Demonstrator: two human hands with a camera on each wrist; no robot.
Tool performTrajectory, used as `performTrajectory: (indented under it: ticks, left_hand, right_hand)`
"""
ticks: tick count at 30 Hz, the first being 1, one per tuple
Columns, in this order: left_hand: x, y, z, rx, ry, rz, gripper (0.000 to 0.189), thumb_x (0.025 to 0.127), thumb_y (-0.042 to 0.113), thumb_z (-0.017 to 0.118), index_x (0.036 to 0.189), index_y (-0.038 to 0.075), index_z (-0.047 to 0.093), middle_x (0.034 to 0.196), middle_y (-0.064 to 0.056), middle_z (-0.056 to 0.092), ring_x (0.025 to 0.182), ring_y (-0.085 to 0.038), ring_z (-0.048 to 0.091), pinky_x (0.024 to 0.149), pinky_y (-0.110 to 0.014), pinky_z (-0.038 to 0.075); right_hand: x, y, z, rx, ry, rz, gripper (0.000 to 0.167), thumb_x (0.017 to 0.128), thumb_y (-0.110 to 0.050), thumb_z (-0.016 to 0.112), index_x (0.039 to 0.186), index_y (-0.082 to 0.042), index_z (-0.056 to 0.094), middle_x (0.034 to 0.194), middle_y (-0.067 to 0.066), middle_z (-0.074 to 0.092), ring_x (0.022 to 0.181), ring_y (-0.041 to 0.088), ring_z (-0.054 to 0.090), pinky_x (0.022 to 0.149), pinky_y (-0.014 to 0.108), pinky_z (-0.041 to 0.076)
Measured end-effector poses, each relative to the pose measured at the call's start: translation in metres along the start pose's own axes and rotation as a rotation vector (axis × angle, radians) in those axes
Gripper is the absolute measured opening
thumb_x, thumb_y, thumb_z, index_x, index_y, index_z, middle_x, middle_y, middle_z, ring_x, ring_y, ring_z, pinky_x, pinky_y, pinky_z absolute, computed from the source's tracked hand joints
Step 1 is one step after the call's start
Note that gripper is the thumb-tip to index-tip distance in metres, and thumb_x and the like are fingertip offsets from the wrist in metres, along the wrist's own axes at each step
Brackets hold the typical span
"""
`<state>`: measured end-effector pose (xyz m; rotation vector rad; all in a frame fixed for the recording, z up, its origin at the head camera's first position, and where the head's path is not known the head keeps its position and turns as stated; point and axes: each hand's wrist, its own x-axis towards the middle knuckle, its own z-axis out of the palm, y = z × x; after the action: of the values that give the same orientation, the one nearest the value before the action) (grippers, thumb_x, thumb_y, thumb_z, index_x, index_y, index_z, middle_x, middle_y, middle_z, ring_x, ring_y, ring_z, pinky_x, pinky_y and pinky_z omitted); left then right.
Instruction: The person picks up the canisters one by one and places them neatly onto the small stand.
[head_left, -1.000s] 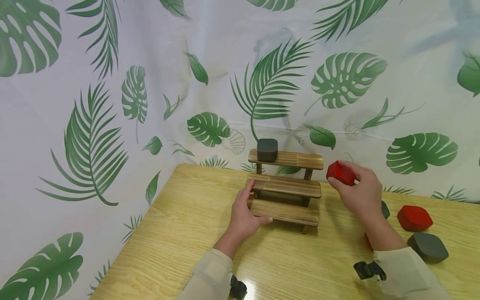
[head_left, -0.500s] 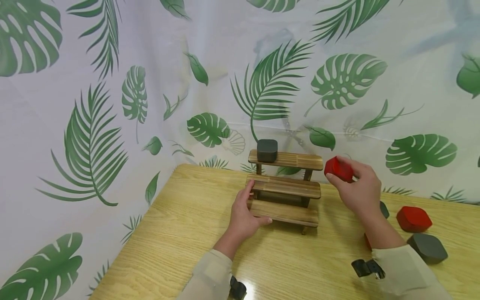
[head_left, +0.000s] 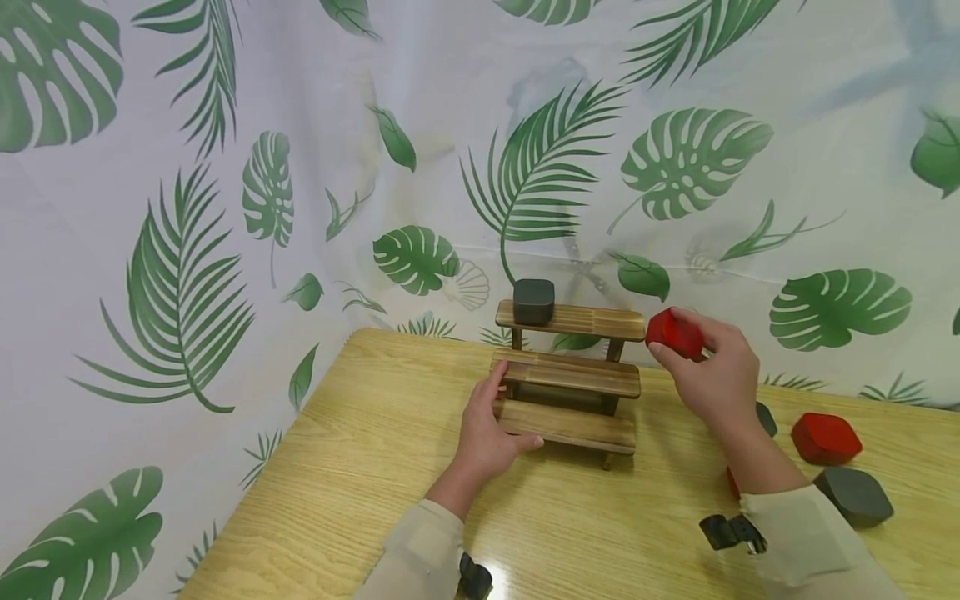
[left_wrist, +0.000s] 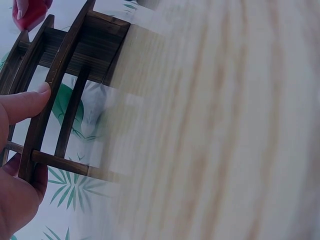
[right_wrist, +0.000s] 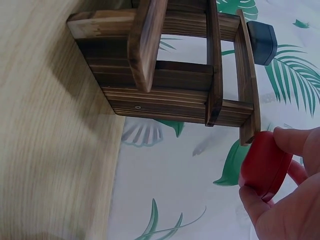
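A three-tier wooden display stand [head_left: 577, 372] stands on the table near the back. My left hand [head_left: 483, 429] grips its left end, with the thumb [left_wrist: 31, 103] over the front edge of a board and other fingers behind it in the left wrist view. In my right hand [head_left: 720, 375] a small red box [right_wrist: 264, 165] with rounded corners is pinched between thumb and fingers. That box is held in the air right by the right end of the top tier. A dark grey box [head_left: 533, 302] of similar shape sits at the left end of the top tier.
Right of the stand, another red box [head_left: 827, 439] and a dark grey box [head_left: 855, 497] lie on the wood-grain table [head_left: 585, 533]. Two more pieces, one dark and one red, are partly hidden by the right forearm. A leaf-print cloth [head_left: 420, 183] hangs behind.
My right hand has carried the red box slightly left and up, closer to the top tier's right end. The left hand keeps its place on the stand.
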<state>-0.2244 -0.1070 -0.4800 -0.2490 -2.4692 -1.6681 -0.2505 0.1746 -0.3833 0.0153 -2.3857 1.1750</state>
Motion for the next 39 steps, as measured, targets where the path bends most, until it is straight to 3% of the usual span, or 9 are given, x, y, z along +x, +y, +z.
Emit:
performTrajectory:
  ticks: [39]
  left_hand:
    - [0.000, 0.001, 0.000, 0.000, -0.007, -0.016, 0.112, 0.069, 0.008, 0.093, 0.158, 0.030, 0.029, 0.147, 0.001, 0.041, 0.124, -0.022, 0.047, 0.099, -0.042, 0.044]
  right_hand:
    - [0.010, -0.028, 0.012, 0.010, -0.055, -0.057, 0.050, 0.090, -0.019, 0.077, 0.137, -0.010, 0.063, 0.131, 0.020, 0.055, 0.122, 0.039, 0.047, 0.089, 0.059, 0.049]
